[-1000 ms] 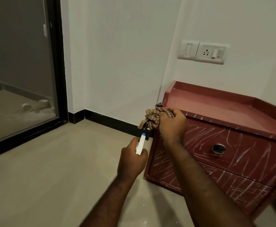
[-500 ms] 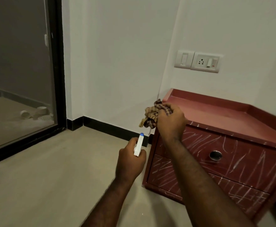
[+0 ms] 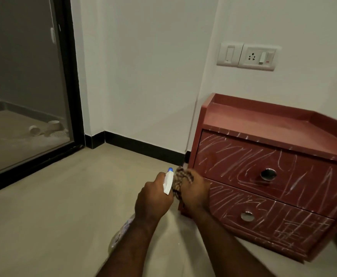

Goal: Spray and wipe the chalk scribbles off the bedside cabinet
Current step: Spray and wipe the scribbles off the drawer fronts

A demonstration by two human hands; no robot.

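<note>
A red two-drawer bedside cabinet (image 3: 263, 124) stands on the floor against the right wall. White chalk scribbles (image 3: 233, 158) cover both drawer fronts and the top's front edge. My left hand (image 3: 153, 198) grips a spray bottle (image 3: 168, 181) with a white head and blue nozzle tip; part of its body shows below my wrist. My right hand (image 3: 196, 189) holds a bunched checked cloth (image 3: 180, 177) just left of the cabinet's lower left corner, close beside the spray head.
A switch and socket plate (image 3: 247, 56) sits on the wall above the cabinet. A black-framed glass sliding door (image 3: 67, 76) fills the left, with white pipe fittings (image 3: 47, 127) behind it. Beige floor tiles (image 3: 53, 206) spread in front, with black skirting along the wall.
My right hand with the cloth has come down from the cabinet's top left corner to beside the spray head near the lower drawer. The view has shifted, showing more of the cabinet front.
</note>
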